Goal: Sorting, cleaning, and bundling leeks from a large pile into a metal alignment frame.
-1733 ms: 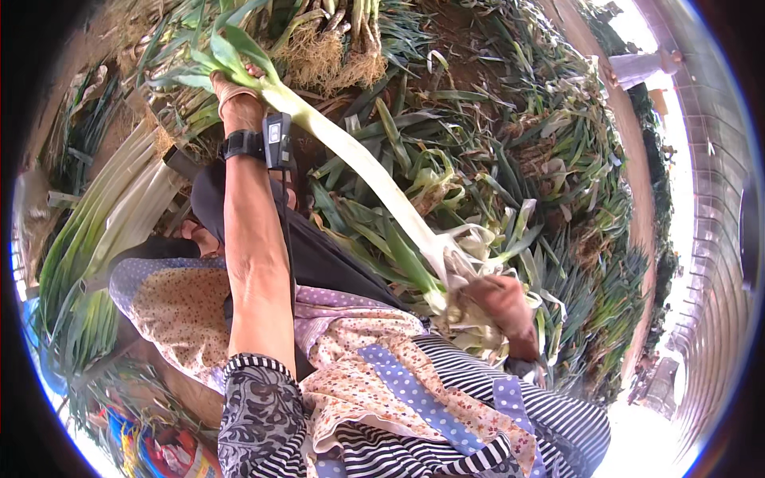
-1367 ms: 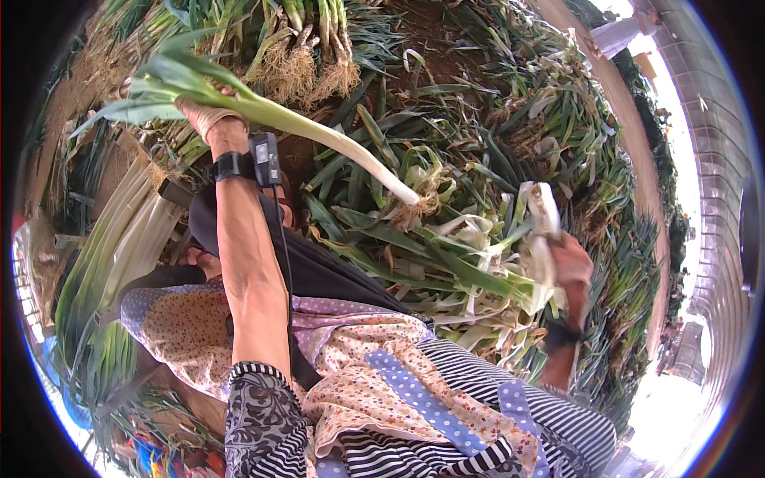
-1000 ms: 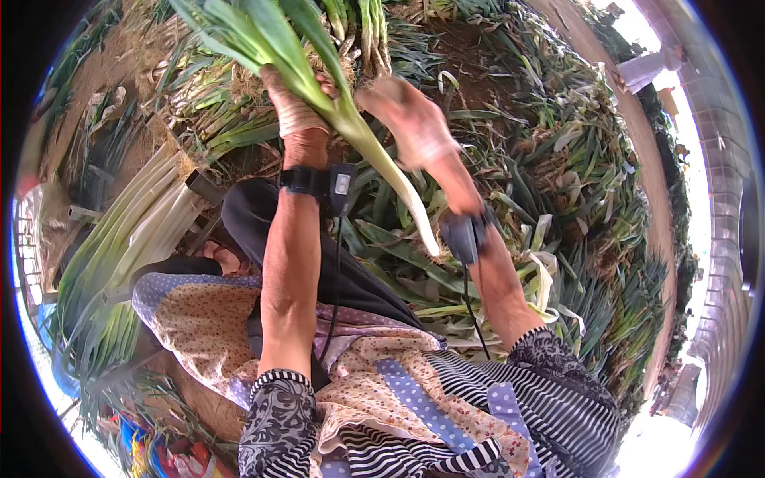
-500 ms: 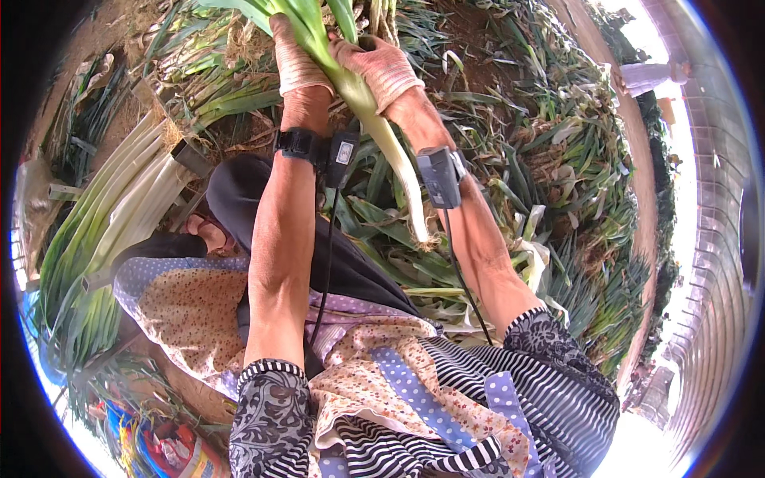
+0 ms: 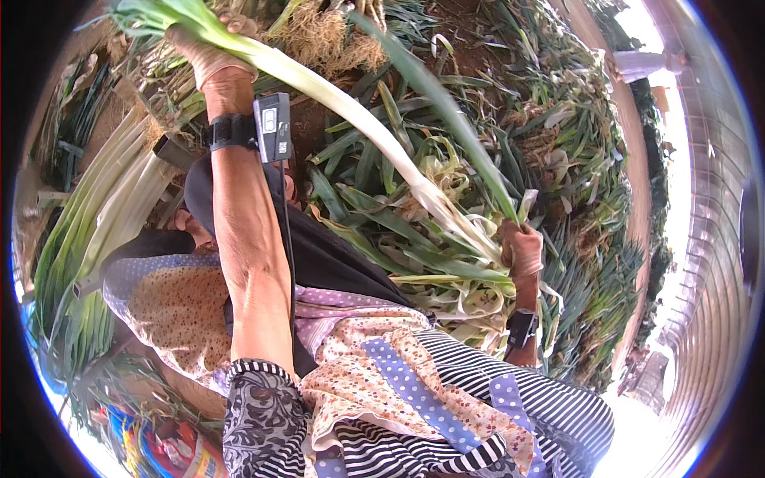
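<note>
Above the leaf pile, a pale leek slants from the left hand down toward the right hand. The left is closed around the stalk just below its green top; the right is closed on loose pale strips and, it seems, a long green leaf, though exactly which layers it grips cannot be told. A sharp sideways tug could snap the bowed stalk or tear the strips short, and a slack left grip could let it slip. A leek bundle lies well apart, leftward.
</note>
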{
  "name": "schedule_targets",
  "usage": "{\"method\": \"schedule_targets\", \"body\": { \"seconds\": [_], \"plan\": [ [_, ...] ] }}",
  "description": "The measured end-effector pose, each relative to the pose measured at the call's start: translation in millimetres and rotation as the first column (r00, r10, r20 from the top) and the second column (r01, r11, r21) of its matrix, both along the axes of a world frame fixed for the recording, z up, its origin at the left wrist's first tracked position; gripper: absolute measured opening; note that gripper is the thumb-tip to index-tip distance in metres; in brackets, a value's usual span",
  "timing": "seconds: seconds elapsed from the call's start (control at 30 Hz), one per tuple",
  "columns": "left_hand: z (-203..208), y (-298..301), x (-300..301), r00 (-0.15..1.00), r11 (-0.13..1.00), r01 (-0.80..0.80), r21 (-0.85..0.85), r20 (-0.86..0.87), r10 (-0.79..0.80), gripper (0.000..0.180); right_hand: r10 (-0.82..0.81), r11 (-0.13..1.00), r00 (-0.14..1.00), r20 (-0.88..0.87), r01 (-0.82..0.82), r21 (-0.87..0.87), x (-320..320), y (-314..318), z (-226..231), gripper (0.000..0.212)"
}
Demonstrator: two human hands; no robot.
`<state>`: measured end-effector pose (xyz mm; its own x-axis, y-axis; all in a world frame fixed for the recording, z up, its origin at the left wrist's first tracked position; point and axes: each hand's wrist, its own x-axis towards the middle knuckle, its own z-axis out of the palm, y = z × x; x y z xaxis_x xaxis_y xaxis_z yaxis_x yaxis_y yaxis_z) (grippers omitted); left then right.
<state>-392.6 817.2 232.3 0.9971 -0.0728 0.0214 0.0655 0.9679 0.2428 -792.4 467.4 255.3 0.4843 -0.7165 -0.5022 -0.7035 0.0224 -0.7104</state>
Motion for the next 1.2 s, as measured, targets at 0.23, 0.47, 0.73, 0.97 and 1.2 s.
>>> {"method": "schedule_targets", "body": {
  "seconds": [0.23,0.47,0.73,0.97,1.2],
  "plan": [
    [-13.2,8.9,7.5,0.998,0.997,0.022,-0.072,-0.057,-0.026,0.066,0.171,0.606,0.616,-0.769,-0.681,-0.411,-71.0,-32.0,-69.5,0.066],
    [-14.1,11.5,5.0,0.998,0.994,0.062,-0.086,0.023,-0.061,0.065,0.427,0.687,0.885,-0.186,-0.451,-0.570,42.5,19.2,-4.1,0.071],
    [15.5,-6.1,-18.9,0.947,0.970,0.239,-0.038,0.230,-0.225,0.059,0.718,0.586,0.635,0.285,-0.330,-0.740,152.6,112.6,8.8,0.051],
    [30.8,-23.7,-39.4,0.860,0.978,0.192,-0.076,0.493,-0.131,0.047,0.724,0.555,0.671,0.160,-0.428,-0.713,241.5,174.8,-10.6,0.048],
    [21.3,-17.7,-23.6,0.731,0.961,0.272,-0.041,0.658,-0.179,0.047,0.663,0.556,0.748,-0.015,-0.506,-0.660,285.9,149.8,-63.5,0.042]
  ]
}}
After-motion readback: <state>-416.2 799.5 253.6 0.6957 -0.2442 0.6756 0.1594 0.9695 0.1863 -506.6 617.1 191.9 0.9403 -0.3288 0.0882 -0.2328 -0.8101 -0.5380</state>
